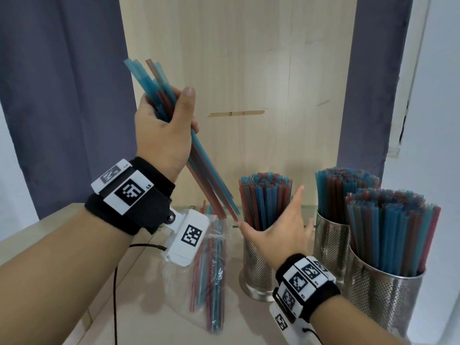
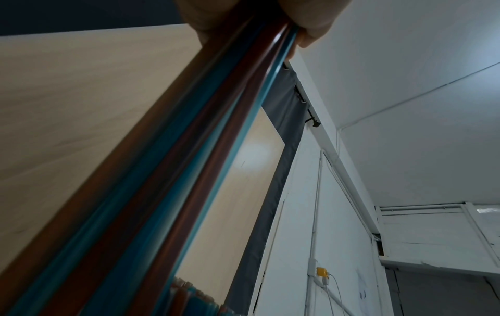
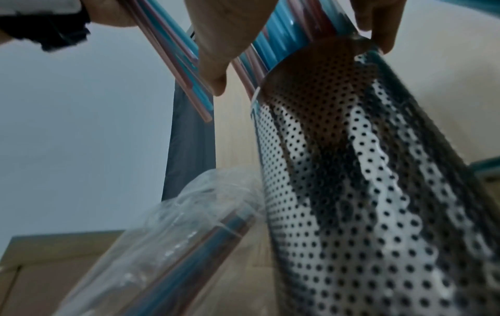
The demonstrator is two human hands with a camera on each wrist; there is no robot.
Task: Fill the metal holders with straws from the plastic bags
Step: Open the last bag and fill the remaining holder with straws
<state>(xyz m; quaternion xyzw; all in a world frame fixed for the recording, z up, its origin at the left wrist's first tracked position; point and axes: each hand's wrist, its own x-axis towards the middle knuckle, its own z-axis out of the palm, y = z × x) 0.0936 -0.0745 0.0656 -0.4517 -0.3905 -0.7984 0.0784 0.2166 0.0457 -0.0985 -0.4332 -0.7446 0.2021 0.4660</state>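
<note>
My left hand (image 1: 171, 115) is raised and grips a bundle of blue and red straws (image 1: 211, 180), tilted so the lower ends point down toward the left metal holder (image 1: 258, 265). In the left wrist view the straws (image 2: 162, 192) run out from under my fingers (image 2: 311, 19). My right hand (image 1: 278, 227) is open and spread in front of that perforated holder (image 3: 351, 192), thumb (image 3: 213, 70) beside the bundle's lower ends (image 3: 189, 85) and a fingertip (image 3: 381, 38) at the rim. A clear plastic bag (image 1: 211, 257) with straws lies on the table to the left.
Two more perforated metal holders, the back one (image 1: 328, 245) and the front right one (image 1: 383, 295), stand packed with straws. A wooden panel (image 1: 236, 83) rises behind, flanked by grey curtains (image 1: 62, 95). The bag (image 3: 175, 235) lies close against the left holder.
</note>
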